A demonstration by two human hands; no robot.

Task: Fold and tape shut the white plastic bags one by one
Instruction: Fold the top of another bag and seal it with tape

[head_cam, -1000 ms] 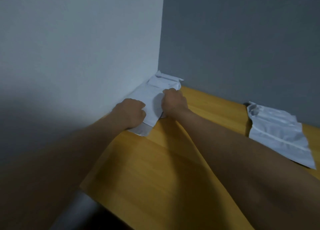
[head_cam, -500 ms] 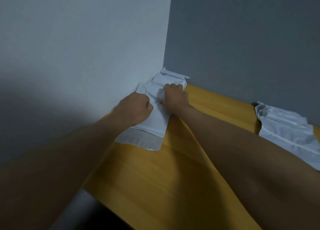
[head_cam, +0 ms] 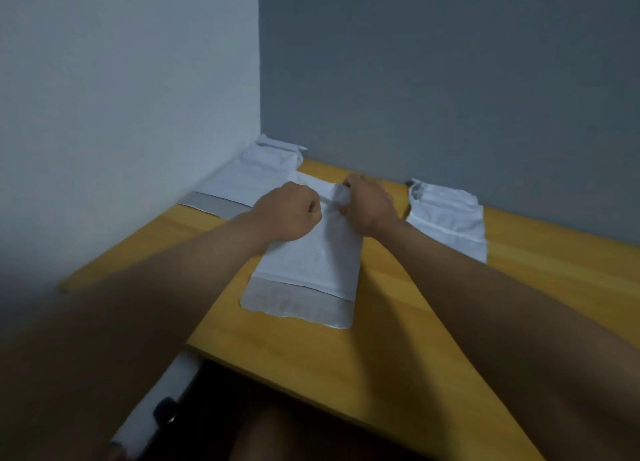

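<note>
Our left hand point(head_cam: 289, 214) and right hand point(head_cam: 369, 206) each clench their grip on the middle bag's point(head_cam: 311, 263) far edge; bare tabletop point(head_cam: 398, 356) lies nearer us.

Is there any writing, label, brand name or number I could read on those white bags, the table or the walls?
None: no readable text shows anywhere.
Bag in both hands: plain white with a grey strip at its near end, no print.
Bag pile in the corner: blank.
Bag on the right: blank.
Yellow table and walls: no marks.
Small dark object below the table edge: too blurred to tell.
</note>
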